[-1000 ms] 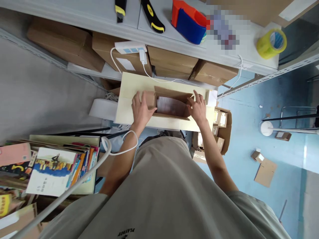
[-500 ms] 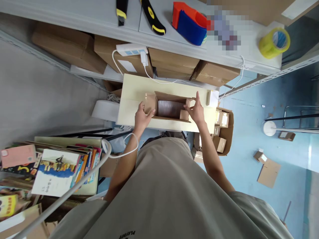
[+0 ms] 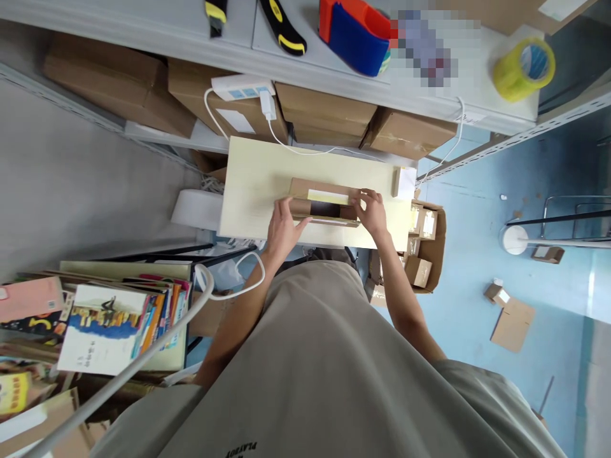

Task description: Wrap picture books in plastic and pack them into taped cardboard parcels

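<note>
A small brown cardboard box (image 3: 301, 186) lies on the pale yellow board in front of me. Its short end flaps are folded in, and the long flaps lean inward over a dark gap in the middle. A white strip runs along the far flap. My left hand (image 3: 281, 230) grips the box's left end, thumb along the near flap and fingers over the corner. At the right end, my right hand (image 3: 373, 213) pinches the edge of the far flap with bent fingers. What lies inside the box is mostly hidden.
The yellow board (image 3: 252, 172) carries a small white box (image 3: 405, 183) at its right. On the shelf above are a utility knife (image 3: 281, 25), a blue-and-red tape dispenser (image 3: 358, 38) and yellow tape (image 3: 510, 73). A carton of small boxes (image 3: 436, 254) stands right.
The end flaps have folded in and the long flaps have swung inward, narrowing the box's opening. My left hand has shifted right, and my right index finger has curled down onto the flap.
</note>
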The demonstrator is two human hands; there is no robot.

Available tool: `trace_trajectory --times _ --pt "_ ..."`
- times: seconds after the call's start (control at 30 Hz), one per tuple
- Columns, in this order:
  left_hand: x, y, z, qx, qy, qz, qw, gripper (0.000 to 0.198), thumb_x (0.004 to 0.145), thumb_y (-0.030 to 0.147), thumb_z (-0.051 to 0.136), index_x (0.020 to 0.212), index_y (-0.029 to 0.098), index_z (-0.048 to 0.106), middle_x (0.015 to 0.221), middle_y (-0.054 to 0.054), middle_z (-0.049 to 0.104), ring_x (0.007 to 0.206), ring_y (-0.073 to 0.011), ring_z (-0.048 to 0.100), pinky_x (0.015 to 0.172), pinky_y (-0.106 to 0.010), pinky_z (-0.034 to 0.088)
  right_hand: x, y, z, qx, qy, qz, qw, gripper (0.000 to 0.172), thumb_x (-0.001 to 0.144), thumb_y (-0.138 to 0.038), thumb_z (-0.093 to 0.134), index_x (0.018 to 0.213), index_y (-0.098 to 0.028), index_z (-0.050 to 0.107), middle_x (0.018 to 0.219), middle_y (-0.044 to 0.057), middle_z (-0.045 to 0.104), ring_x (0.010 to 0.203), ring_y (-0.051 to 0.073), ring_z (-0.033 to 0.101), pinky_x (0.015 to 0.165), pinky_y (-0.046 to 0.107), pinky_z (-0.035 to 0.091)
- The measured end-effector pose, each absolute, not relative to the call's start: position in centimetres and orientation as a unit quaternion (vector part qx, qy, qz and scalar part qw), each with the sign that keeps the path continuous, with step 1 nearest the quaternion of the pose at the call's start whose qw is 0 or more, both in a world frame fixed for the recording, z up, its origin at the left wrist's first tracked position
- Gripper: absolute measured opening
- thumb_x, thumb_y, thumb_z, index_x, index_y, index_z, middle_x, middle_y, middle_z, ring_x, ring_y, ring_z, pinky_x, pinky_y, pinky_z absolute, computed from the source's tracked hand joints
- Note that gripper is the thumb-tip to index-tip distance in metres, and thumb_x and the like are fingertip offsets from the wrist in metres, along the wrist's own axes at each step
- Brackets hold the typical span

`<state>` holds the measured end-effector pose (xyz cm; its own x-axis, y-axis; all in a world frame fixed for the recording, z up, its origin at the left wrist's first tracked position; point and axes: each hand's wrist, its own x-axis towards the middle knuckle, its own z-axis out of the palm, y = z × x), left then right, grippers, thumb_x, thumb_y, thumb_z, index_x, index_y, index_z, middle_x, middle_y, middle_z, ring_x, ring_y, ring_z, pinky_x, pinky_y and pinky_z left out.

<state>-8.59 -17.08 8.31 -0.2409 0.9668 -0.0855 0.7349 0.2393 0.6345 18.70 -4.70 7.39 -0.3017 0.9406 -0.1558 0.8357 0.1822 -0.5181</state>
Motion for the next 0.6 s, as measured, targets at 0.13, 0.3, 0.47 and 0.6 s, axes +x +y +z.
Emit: trace_trajectory --times 0.13,0.3,0.47,0.6 --pt "-9.9 -15.4 7.5 0.574 0.741 0.258 0.234 0.064 0.103 0.027 0.080 0.163 0.019 0.059 0.166 -0.022 0.061 0.161 -0.0363 0.057 0.135 -0.049 0.048 20.6 -6.9 6.7 -0.568 -0.730 0.355 0.132 0.047 0.117 -0.050 0.057 0.142 -0.018 0.081 0.163 0.022 0.068 0.143 0.032 0.070 0.114 0.048 0.065" --pt "-10.8 -13.1 5.8 0.533 0.763 0.252 0.267 0.029 0.106 0.017 0.066 0.130 0.018 0.082 0.145 -0.017 0.077 0.135 -0.0310 0.077 0.122 -0.043 0.059 20.5 -8.6 5.1 -0.609 -0.663 0.399 0.175 0.048 0.116 -0.046 0.056 0.148 -0.016 0.077 0.157 0.020 0.075 0.112 0.025 0.084 0.101 0.037 0.068" --pt "-10.8 -12.6 4.6 0.425 0.798 0.304 0.299 0.025 0.099 0.018 0.074 0.122 0.015 0.085 0.130 -0.015 0.086 0.114 -0.0268 0.084 0.108 -0.038 0.066 19.3 -9.0 4.0 -0.677 -0.598 0.394 0.169 0.054 0.114 -0.050 0.059 0.157 -0.020 0.071 0.149 0.016 0.081 0.105 0.026 0.086 0.095 0.034 0.066" --pt "-10.8 -12.6 4.3 0.358 0.808 0.336 0.326 0.025 0.096 0.019 0.078 0.119 0.015 0.087 0.122 -0.013 0.089 0.114 -0.0267 0.086 0.109 -0.038 0.066 19.0 -9.5 4.5 -0.698 -0.586 0.385 0.147 0.066 0.115 -0.070 0.048 0.126 -0.016 0.085 0.107 0.013 0.089 0.083 0.024 0.079 0.075 0.028 0.059"
